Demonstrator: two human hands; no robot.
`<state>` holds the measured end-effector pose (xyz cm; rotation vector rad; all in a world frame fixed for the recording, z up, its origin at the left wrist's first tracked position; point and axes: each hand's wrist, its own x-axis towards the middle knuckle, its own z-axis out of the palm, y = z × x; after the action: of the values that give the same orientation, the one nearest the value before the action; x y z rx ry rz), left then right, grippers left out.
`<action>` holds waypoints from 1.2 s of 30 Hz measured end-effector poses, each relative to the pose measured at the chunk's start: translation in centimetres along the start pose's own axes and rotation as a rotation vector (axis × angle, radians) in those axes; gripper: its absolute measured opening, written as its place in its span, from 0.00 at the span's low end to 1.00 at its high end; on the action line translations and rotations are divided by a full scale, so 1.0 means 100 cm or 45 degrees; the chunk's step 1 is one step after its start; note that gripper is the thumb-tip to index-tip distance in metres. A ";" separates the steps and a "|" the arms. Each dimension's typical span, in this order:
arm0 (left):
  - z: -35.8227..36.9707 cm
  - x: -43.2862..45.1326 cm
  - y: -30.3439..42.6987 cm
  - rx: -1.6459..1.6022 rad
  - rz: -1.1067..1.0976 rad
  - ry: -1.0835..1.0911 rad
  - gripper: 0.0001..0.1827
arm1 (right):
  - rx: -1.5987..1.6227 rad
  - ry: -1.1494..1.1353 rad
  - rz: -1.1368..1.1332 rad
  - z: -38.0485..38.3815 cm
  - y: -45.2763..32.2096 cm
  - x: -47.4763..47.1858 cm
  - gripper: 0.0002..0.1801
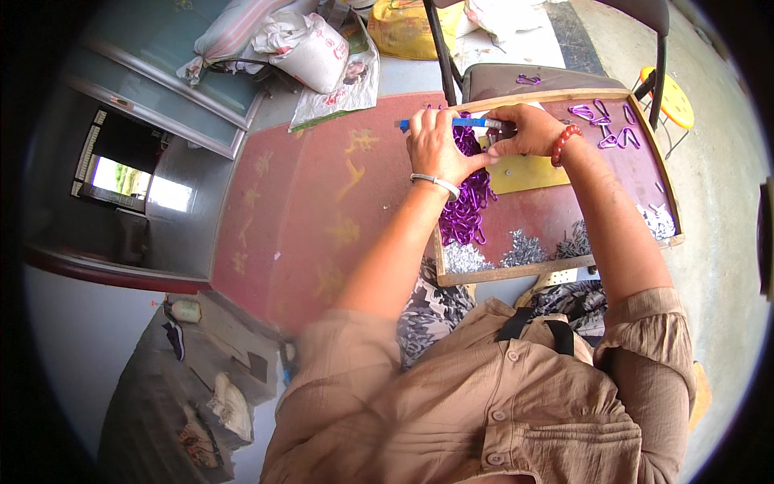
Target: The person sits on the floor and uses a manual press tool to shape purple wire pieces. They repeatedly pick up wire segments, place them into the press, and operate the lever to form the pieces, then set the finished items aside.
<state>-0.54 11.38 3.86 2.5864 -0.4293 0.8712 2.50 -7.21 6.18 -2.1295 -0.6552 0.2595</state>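
Observation:
My left hand (436, 148) is closed around a blue-handled tool (465, 122), which lies across its fingers over the heap of purple carabiner clips (467, 212). From the other side my right hand (525, 130) reaches the tool's grey end, its thumb meeting the left thumb; whether it grips the tool or a small part is hidden by the fingers. Both hands are above a wood-rimmed tray (514, 275). Beneath them lies a yellow plate (532, 174) with a small metal piece on it. Several loose purple clips (606, 139) rest at the tray's far right.
Along the tray's near edge are piles of small silvery metal pieces (523, 249). Behind it stands a chair (532, 81) with a purple clip on its seat. A yellow stool (674, 100) is at the right, white sacks (311, 51) at the back left.

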 end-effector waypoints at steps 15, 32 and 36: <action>-0.015 0.048 -0.004 0.001 0.402 -0.187 0.28 | -0.155 0.704 -0.368 0.015 0.001 -0.029 0.29; 0.024 0.021 -0.004 -0.987 -0.462 -0.586 0.10 | -0.150 0.829 -0.216 0.037 0.011 -0.082 0.21; 0.034 0.018 -0.010 -1.122 -0.509 -0.553 0.09 | -0.167 0.816 -0.226 0.037 0.015 -0.083 0.21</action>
<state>2.97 10.48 2.25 1.8899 -0.2943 -0.0548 -5.47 -9.82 2.35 -2.0912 -0.4777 -0.5578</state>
